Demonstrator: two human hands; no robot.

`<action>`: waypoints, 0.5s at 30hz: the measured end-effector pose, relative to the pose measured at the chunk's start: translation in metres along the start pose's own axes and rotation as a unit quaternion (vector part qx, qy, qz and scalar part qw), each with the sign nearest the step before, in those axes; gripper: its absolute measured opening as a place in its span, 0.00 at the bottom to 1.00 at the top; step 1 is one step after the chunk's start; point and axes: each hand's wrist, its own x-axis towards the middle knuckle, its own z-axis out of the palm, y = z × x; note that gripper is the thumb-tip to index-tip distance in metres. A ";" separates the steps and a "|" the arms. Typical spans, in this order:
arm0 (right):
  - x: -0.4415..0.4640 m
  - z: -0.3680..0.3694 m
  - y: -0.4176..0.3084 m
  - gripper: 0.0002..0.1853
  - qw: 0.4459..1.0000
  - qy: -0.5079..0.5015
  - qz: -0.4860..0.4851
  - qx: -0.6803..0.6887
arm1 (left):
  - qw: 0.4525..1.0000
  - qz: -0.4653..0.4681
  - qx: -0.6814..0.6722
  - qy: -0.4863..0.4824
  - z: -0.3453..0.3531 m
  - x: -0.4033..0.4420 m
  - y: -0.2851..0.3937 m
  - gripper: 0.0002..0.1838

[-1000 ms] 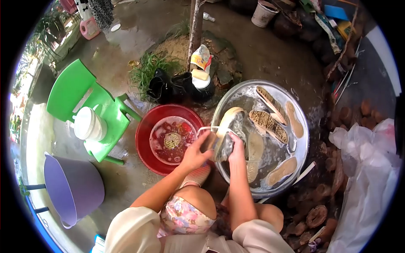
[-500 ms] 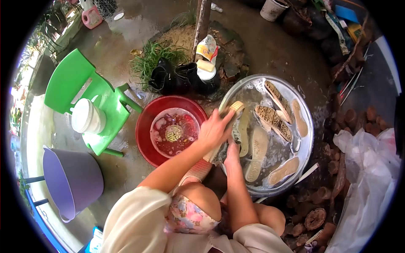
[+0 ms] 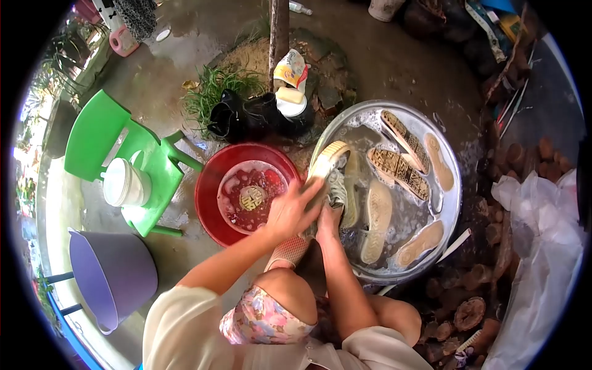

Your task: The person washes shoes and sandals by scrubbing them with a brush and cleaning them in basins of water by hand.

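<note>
My right hand (image 3: 329, 221) grips a lace-up shoe (image 3: 330, 159) with a pale sole and white laces, tilted at the left rim of a metal basin (image 3: 454, 163). Against the sole's near side presses my left hand (image 3: 295, 209), its fingers curled over something brownish and blurred that I cannot make out. Sudsy water fills the basin. In it lie a patterned slip-on shoe (image 3: 398, 174), a second patterned shoe (image 3: 404, 140) and several pale insoles, among them a long insole (image 3: 377, 222) and a curved insole (image 3: 419, 243).
Left of the metal basin stands a red basin (image 3: 206, 213) of soapy water. Farther left are a green chair (image 3: 98, 132) bearing a white bucket (image 3: 126, 183), and a purple tub (image 3: 114, 271). Black boots (image 3: 237, 117) stand ahead, beside soap (image 3: 290, 95). Clay pots (image 3: 472, 313) and plastic sheeting (image 3: 533, 246) lie right.
My left hand has slid back along the shoe toward me, away from the toe. The shoe's toe and laces now show more. The whole view has shifted slightly.
</note>
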 end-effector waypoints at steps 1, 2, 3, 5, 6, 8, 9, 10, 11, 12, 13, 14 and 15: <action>0.000 0.003 -0.002 0.27 0.999 -0.003 -0.029 -0.012 | 1.000 -0.020 0.019 -0.014 0.008 0.028 -0.003 0.30; -0.002 0.006 -0.008 0.27 0.999 0.001 -0.036 -0.036 | 0.998 -0.040 0.036 -0.029 0.017 0.058 -0.008 0.30; -0.007 0.012 -0.017 0.27 0.997 0.005 -0.043 -0.059 | 0.998 -0.041 0.039 -0.009 0.028 0.081 -0.014 0.29; -0.007 0.015 -0.022 0.27 0.994 0.003 -0.061 -0.092 | 0.997 -0.053 0.049 0.000 0.036 0.105 -0.018 0.29; -0.008 0.013 -0.021 0.27 0.993 0.009 -0.060 -0.103 | 0.998 -0.054 0.030 -0.005 0.034 0.097 -0.015 0.30; -0.010 0.014 -0.014 0.26 0.991 0.022 -0.057 -0.117 | 0.999 -0.051 -0.001 -0.018 0.016 0.056 -0.008 0.31; -0.013 0.018 -0.015 0.24 0.993 0.046 -0.040 -0.102 | 0.996 -0.071 -0.005 -0.046 0.003 0.029 -0.001 0.32; -0.011 0.017 -0.012 0.23 0.993 0.023 -0.047 -0.103 | 0.993 -0.094 -0.010 -0.073 -0.007 -0.002 0.002 0.33; -0.008 0.012 -0.009 0.21 0.993 0.000 -0.053 -0.107 | 0.990 -0.104 -0.035 -0.084 -0.013 -0.032 -0.003 0.34; -0.007 0.008 -0.006 0.20 0.992 -0.023 -0.059 -0.112 | 0.987 -0.114 -0.062 -0.093 -0.019 -0.053 -0.008 0.35; -0.009 0.009 -0.004 0.19 0.991 -0.012 -0.080 -0.109 | 0.985 -0.119 -0.084 -0.093 -0.022 -0.060 -0.014 0.35; -0.013 0.014 -0.003 0.19 0.989 -0.001 -0.102 -0.107 | 0.982 -0.123 -0.107 -0.090 -0.022 -0.065 -0.021 0.35; -0.016 0.019 -0.002 0.18 0.986 0.006 -0.125 -0.105 | 0.980 -0.128 -0.129 -0.085 -0.018 -0.068 -0.028 0.35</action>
